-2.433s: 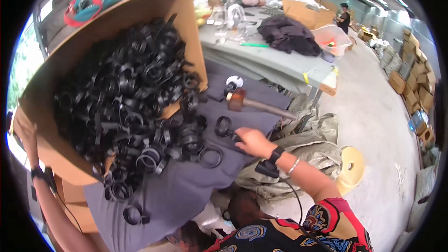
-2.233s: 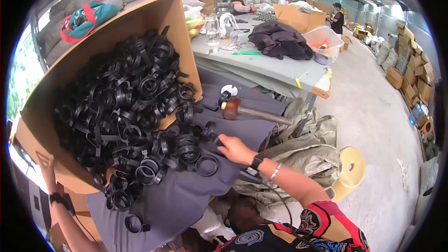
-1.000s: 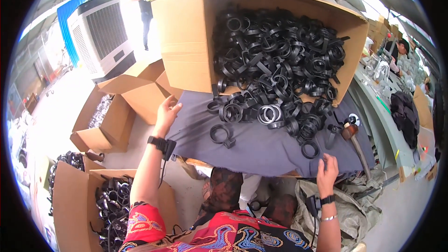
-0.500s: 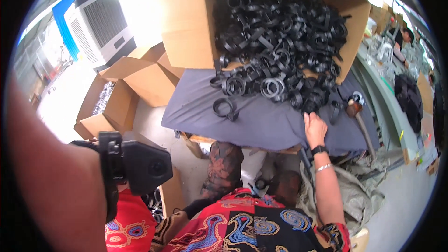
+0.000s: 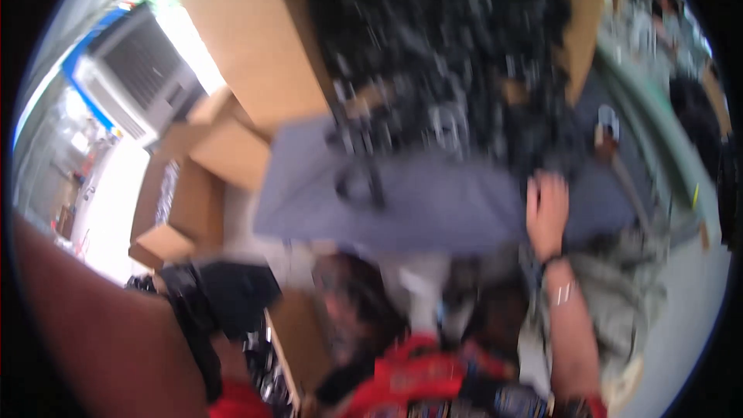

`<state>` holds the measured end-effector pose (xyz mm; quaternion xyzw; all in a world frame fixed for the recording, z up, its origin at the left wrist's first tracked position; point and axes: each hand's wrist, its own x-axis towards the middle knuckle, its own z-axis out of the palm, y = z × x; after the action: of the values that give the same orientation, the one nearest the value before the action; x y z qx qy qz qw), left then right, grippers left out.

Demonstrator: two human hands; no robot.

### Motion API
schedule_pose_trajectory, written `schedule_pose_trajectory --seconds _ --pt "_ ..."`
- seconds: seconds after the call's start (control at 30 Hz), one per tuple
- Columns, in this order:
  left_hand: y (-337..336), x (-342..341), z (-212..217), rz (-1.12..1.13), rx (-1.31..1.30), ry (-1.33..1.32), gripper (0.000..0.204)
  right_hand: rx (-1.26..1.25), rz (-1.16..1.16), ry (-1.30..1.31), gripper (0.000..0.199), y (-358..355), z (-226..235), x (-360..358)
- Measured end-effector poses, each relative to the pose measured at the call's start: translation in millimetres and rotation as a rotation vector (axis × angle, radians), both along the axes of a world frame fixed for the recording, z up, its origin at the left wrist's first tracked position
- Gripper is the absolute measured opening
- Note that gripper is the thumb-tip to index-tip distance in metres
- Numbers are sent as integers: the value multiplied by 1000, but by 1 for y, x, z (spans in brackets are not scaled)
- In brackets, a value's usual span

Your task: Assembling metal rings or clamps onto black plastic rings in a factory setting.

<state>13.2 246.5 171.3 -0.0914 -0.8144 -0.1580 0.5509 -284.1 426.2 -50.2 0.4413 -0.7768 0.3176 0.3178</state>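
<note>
A heap of black ring-shaped parts with tabs (image 5: pixel 441 46), smeared by motion, spills from a large cardboard box (image 5: pixel 248 39) onto a grey cloth-covered table (image 5: pixel 464 209). One black ring part (image 5: pixel 357 188) lies apart at the near edge of the heap. My right hand (image 5: pixel 548 209) rests on the cloth at the heap's right front, fingers stretched forward and thumb apart, with nothing visible in it. Very close at the left edge, my left hand and wrist (image 5: pixel 93 317) appear as a blurred mass. Its fingers are hidden. A black device (image 5: pixel 232 294) is strapped to that wrist.
A hammer-like tool (image 5: pixel 611 151) lies at the table's right side. On the left stand open cardboard boxes (image 5: pixel 190 205) and a grey air cooler (image 5: pixel 139 70). Another box (image 5: pixel 298 340) with black parts is below. Pale sacking (image 5: pixel 619 294) hangs beside my right forearm.
The whole view has shifted and blurred. My right hand's fingers have drawn back slightly from the heap and look straighter. My left arm stays close at the left edge.
</note>
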Motion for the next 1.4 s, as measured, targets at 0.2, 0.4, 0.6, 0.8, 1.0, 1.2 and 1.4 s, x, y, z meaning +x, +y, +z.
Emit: schedule_pose_trajectory --seconds 0.2,0.4,0.6,0.8,1.0,1.2,1.4 --pt "56 -38 -99 -57 398 -180 47 74 -66 -9 21 7 -23 -21" --pt "114 -77 -365 -309 255 -1471 13 102 -33 -64 22 7 -20 0" --pt "140 -95 -567 -165 102 -1893 24 163 -26 -78 24 5 -7 4" --pt "181 -29 -601 -68 299 -1893 26 200 -73 -195 25 12 -7 -9" --pt "194 -71 -597 -89 396 -1819 28 294 -49 -166 36 13 -3 -11" --pt "156 -122 -552 -13 409 -1684 29 325 -22 -153 36 5 -3 -1" --pt "127 -142 -436 -110 201 -1834 30 251 -75 -195 39 12 -7 -4"
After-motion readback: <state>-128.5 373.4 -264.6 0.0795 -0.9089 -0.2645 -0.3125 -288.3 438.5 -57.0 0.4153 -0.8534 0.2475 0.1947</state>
